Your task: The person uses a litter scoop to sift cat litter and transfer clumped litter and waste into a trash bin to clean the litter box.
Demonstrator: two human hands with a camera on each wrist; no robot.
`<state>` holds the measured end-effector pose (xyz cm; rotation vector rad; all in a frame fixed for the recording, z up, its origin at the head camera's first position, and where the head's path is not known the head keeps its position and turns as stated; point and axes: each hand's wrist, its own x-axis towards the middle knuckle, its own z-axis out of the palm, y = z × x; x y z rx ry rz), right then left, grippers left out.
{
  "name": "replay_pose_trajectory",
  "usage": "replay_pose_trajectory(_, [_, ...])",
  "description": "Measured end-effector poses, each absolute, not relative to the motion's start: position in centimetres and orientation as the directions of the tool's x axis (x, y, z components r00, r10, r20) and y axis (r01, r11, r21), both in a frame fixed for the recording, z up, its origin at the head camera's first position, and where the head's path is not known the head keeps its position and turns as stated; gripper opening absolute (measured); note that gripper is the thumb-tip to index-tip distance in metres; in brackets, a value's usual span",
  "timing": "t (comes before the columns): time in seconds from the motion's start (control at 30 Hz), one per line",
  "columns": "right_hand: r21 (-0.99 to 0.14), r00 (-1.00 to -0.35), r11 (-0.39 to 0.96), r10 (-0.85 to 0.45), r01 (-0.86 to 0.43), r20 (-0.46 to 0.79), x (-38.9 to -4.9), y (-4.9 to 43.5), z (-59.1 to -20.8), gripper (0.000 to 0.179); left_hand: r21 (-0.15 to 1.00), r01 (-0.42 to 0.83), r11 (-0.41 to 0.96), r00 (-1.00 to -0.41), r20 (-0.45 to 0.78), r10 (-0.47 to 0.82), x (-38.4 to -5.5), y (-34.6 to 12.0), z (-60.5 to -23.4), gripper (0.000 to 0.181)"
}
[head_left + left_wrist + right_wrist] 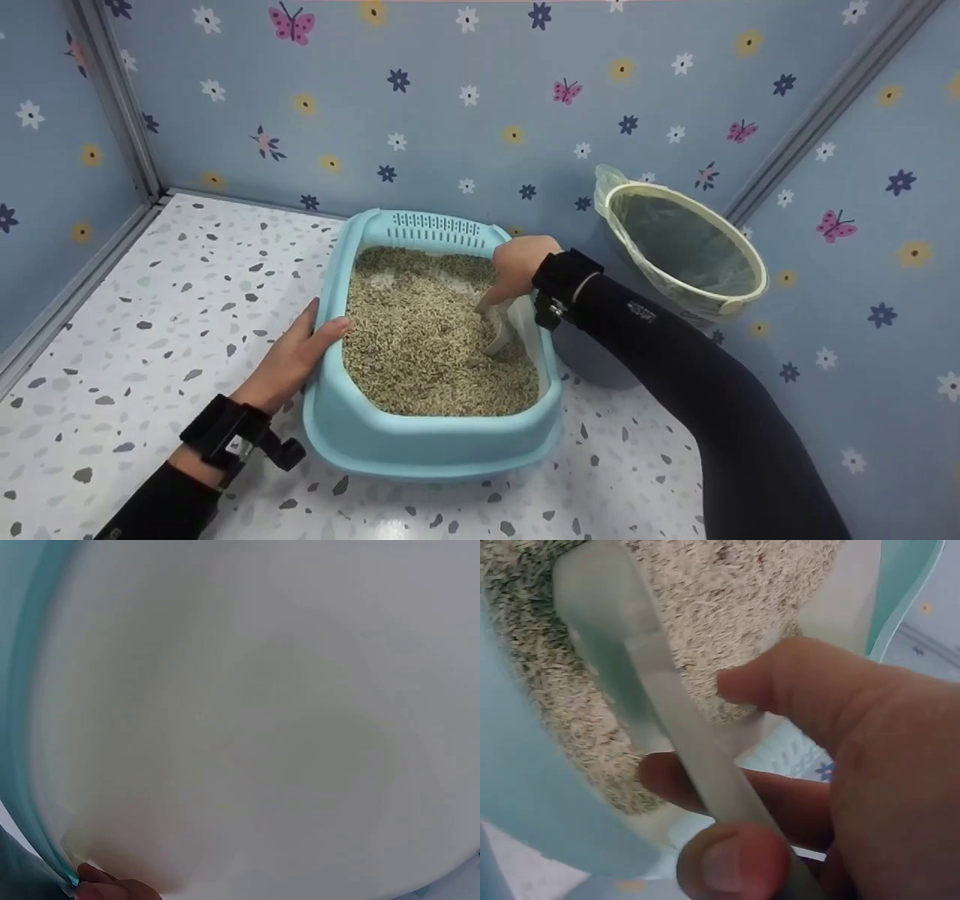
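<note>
A light-blue litter box (442, 442) stands on the speckled surface, filled with tan pellet litter (420, 330). At its left side my left hand (292, 360) grips the rim, thumb over the top and fingers along the outside. The left wrist view shows mostly the box's pale underside (262, 727), with fingertips (112, 891) at the lower edge. Inside the box, near its right wall, my right hand (523, 262) holds a pale litter scoop (682, 712) by the handle. The scoop's head is low at the litter, partly hidden by the hand in the head view.
Behind the right forearm stands a bin with a cream rim (757, 259), lined with a translucent bag (679, 232). Blue flowered panels (450, 112) close off the back and both sides. White speckled surface (172, 300) extends left of the box.
</note>
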<state>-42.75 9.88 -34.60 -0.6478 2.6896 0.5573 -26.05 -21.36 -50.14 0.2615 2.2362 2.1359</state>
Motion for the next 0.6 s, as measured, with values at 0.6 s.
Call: replay_pose_trajectory(0.6, [0.065, -0.806, 0.952, -0.216, -0.3, -0.55, -40.4, 9.7, -32.3, 0.047, 0.995, 0.096, 0.041, -0.986, 0.089, 0.143, -26.0, -21.5, -50.2, 0.084])
